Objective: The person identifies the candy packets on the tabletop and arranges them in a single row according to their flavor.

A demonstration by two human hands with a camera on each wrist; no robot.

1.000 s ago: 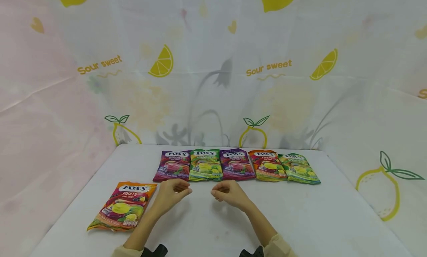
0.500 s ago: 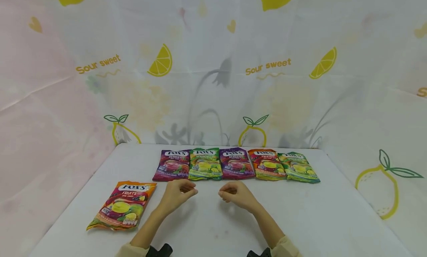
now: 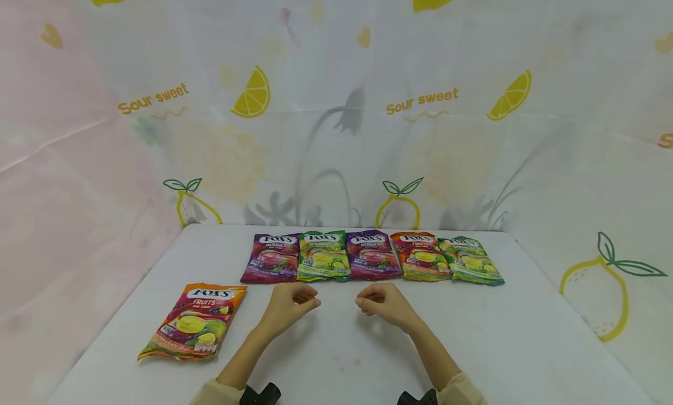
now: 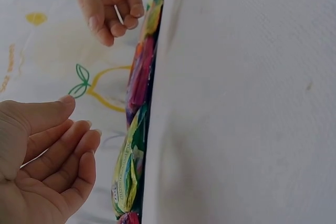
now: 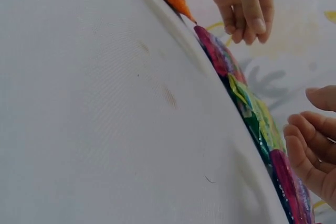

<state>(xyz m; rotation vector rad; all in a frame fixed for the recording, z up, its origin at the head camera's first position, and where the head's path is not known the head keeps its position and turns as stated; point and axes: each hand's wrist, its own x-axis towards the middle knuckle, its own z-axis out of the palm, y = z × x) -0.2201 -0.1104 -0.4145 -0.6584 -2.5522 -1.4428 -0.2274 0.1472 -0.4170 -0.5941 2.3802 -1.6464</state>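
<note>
Both hands hover over the white table (image 3: pixel 336 346), apart from each other and holding nothing. My left hand (image 3: pixel 289 305) has loosely curled fingers, just in front of the green Fox's candy bag (image 3: pixel 323 257). Its palm and bent fingers show in the left wrist view. My right hand (image 3: pixel 387 304) mirrors it, near the right purple Fox's bag (image 3: pixel 372 256), fingers loosely bent. Left of that green bag lies another purple bag (image 3: pixel 271 259). An orange Fruits bag (image 3: pixel 420 257) and a second green bag (image 3: pixel 470 262) finish the row. A separate orange Fruits bag (image 3: pixel 193 322) lies left of my left forearm.
A pale cloth backdrop (image 3: pixel 310 159) with lemon prints and "Sour sweet" lettering stands behind the table and along its sides. Black wrist mounts (image 3: pixel 261 394) sit by the beige sleeves (image 3: pixel 215 391) at the bottom of the head view.
Both hands have drifted to the right in the head view, keeping their loose curl. The candy bags have stayed where they were on the table.
</note>
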